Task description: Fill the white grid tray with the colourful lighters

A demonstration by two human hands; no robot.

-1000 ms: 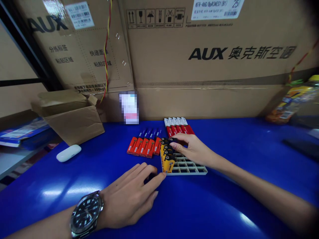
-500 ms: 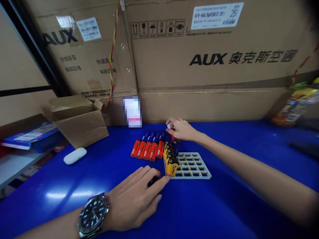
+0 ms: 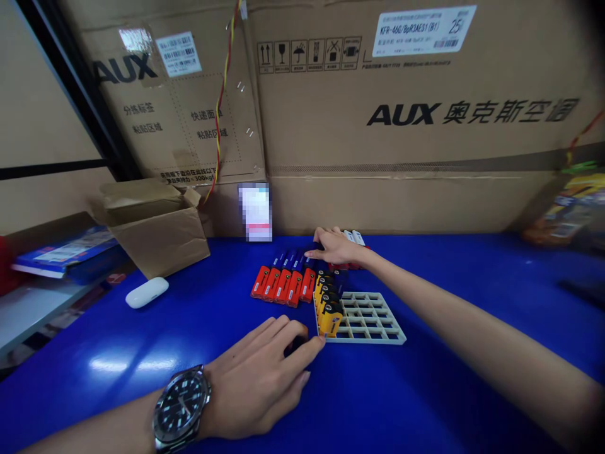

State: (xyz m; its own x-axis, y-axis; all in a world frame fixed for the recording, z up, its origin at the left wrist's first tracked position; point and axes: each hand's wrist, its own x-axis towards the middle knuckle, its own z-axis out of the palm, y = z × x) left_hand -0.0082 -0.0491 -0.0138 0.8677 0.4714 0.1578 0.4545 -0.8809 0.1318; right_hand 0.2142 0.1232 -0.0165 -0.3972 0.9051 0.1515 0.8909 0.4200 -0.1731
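My left hand point(image 3: 265, 378) lies palm down on the table, fingers bent, its index fingertip against the near left corner of a pale plastic grid tray point(image 3: 373, 340). Yellow-and-black batteries point(image 3: 330, 320) stand in a row along that tray's left side. Farther back, my right hand point(image 3: 333, 246) has thumb and fingers closed around the dark end of a blue battery point(image 3: 312, 246), mostly hidden. Several red batteries point(image 3: 282, 287) lie side by side left of the tray, with blue batteries point(image 3: 289, 258) behind them. White batteries point(image 3: 358, 238) show just beyond my right hand.
Large cardboard boxes point(image 3: 416, 145) stand along the back of the blue table point(image 3: 85, 391). An open carton point(image 3: 165, 243) and a white oval case point(image 3: 147, 293) are at left. A blurred phone-like screen point(image 3: 256, 212) leans on the box. A snack bag point(image 3: 564, 211) is at right.
My right hand has shifted left, from the white-and-red batteries towards the blue ones, uncovering white ones behind it. My left hand keeps its place at the tray corner. The view has turned slightly.
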